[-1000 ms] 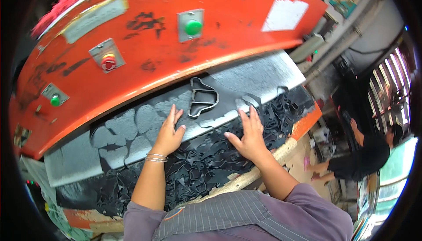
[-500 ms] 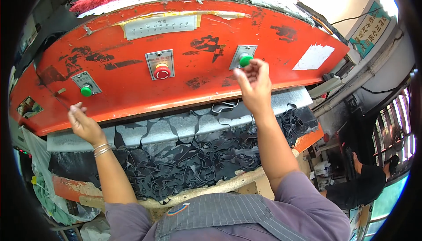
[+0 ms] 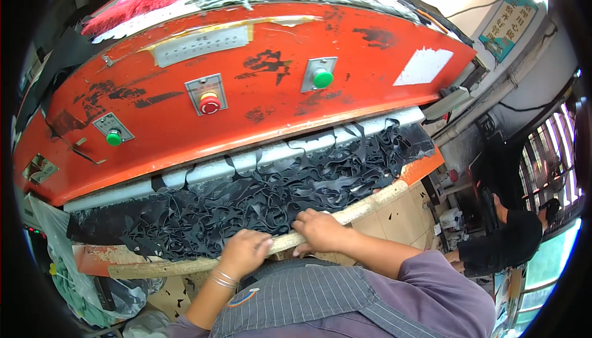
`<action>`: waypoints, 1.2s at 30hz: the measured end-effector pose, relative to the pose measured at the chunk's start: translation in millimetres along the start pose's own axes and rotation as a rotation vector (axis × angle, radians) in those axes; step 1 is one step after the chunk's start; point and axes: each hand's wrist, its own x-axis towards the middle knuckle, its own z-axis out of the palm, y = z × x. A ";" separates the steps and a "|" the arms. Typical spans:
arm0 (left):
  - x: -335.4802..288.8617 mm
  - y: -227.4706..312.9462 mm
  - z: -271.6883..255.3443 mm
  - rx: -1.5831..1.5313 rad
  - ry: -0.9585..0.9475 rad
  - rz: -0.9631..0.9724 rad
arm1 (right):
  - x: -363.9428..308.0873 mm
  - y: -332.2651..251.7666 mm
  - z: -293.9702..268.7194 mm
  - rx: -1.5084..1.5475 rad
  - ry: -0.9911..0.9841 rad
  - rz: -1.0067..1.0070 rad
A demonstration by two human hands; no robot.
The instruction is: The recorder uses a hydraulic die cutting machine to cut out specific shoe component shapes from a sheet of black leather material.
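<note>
My left hand [image 3: 246,252], with silver bangles [image 3: 224,278] at the wrist, is at the pale wooden rail [image 3: 370,202] along the near edge of the machine bed. Its fingers are curled over the rail, fingertips partly hidden. Close by on its right, my right hand [image 3: 322,231] grips the same rail, fingers on top and thumb beneath. Just beyond both hands lies a tangled heap of black cut-out scrap strips [image 3: 271,193]. Some strips trail onto the whitish pad [image 3: 142,189] under the machine's red front panel [image 3: 246,113].
On the red panel are a green button [image 3: 322,78], a red stop button [image 3: 209,103] and another green button [image 3: 114,137]. A clear plastic bag [image 3: 68,239] hangs at the left. Pink fibrous material [image 3: 135,8] lies on top. Another person [image 3: 499,248] is at the right.
Both hands have come down from near the green buttons to the wooden rail and closed there. The curved metal strip seen on the pad before is out of sight. The view has shifted slightly.
</note>
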 end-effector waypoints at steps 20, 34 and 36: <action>163.0 9.2 -7.2 0.105 0.118 -0.005 | 158.0 130.0 -101.5 0.200 0.356 0.623; 249.9 -35.9 33.2 -0.316 0.118 -0.220 | 142.4 188.6 -93.6 0.603 0.501 0.133; 246.9 -13.3 46.2 -0.822 0.186 -0.268 | 123.5 164.6 -76.3 0.772 0.458 -0.030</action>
